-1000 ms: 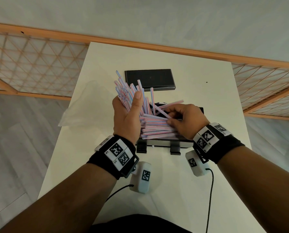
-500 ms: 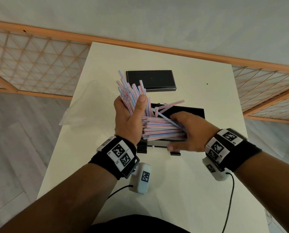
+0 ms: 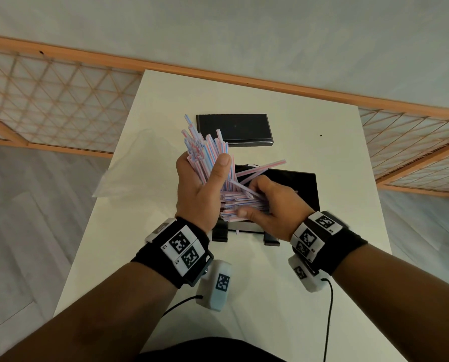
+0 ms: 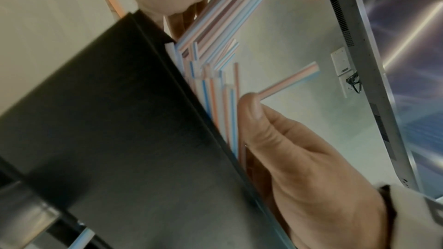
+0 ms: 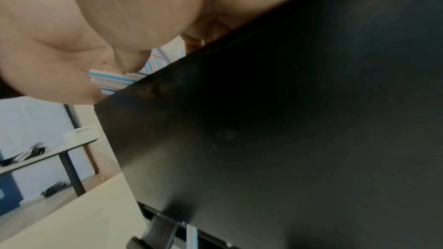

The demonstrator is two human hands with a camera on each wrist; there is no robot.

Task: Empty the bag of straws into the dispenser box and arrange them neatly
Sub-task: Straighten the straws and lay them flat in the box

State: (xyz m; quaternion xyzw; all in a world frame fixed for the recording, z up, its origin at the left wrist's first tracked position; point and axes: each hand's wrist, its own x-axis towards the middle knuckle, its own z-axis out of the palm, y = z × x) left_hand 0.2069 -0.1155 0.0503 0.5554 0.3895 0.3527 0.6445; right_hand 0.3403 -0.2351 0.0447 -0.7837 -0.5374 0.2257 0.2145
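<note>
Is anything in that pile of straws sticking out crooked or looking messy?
Yes. A few pink-and-blue striped straws jut diagonally up out of the black dispenser box, crossing the flat stack under the right hand. The left hand grips an uneven, fanned bunch.

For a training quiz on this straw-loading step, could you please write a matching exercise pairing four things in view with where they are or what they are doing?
Things:
1. left hand
2. right hand
3. lid
4. bag

Places or states:
A. lies flat at the table's far end, beyond the box
B. grips a fanned bundle of straws pointing up
C. lies crumpled at the table's left edge
D. grips straws lying across the box

Pairs: 1-B, 2-D, 3-A, 4-C
</note>
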